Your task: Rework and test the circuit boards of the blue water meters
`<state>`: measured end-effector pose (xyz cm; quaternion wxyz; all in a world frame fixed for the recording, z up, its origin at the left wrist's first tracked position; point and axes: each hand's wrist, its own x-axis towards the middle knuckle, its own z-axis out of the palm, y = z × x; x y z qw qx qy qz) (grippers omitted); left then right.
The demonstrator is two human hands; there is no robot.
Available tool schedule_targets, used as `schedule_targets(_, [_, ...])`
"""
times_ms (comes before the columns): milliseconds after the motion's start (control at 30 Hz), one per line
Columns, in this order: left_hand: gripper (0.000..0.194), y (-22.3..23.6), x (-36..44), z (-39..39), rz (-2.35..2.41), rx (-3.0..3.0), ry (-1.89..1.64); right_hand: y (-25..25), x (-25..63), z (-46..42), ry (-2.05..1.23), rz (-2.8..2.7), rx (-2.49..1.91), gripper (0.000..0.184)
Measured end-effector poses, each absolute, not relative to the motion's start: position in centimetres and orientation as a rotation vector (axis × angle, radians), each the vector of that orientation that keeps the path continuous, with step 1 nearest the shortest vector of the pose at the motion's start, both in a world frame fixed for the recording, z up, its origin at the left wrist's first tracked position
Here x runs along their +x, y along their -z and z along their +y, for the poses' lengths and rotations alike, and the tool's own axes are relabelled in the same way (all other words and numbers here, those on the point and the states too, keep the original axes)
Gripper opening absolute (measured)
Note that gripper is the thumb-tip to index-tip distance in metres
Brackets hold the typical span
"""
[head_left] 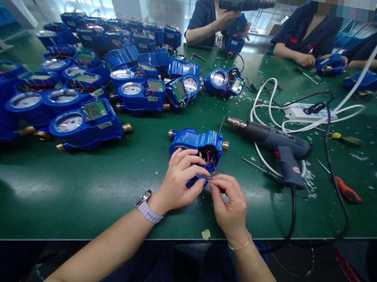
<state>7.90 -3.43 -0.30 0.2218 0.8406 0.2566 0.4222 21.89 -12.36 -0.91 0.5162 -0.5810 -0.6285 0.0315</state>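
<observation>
A blue water meter (194, 138) with brass ends lies on the green table in front of me, its housing open and thin red and dark wires (210, 158) showing inside. My left hand (182, 174) is curled over the meter's near side, thumb and fingers gripping it and hiding part of its face. Close beside it, my right hand (231, 201) pinches the end of a thin red wire between thumb and forefinger. The wire tip is too small to make out.
A heat gun (273, 145) lies right of the meter, near a white power strip (304, 110) and cables. Screwdrivers (348, 190) lie farther right. Several blue meters (86, 120) crowd the left. Across the table, a person holds another heat gun (244, 0); other people handle meters.
</observation>
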Motion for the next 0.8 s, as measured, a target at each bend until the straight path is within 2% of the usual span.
schedule_targets(367, [0.003, 0.57, 7.89, -3.47, 0.646, 2.393, -1.074, 0.77, 22.08, -12.32, -0.099, -1.549, -1.369, 0.009])
schedule_targets(800, [0.007, 0.97, 8.11, -3.59, 0.642, 2.564, -0.967, 0.89, 22.35, -12.61, -0.179, -1.557, -1.380, 0.009])
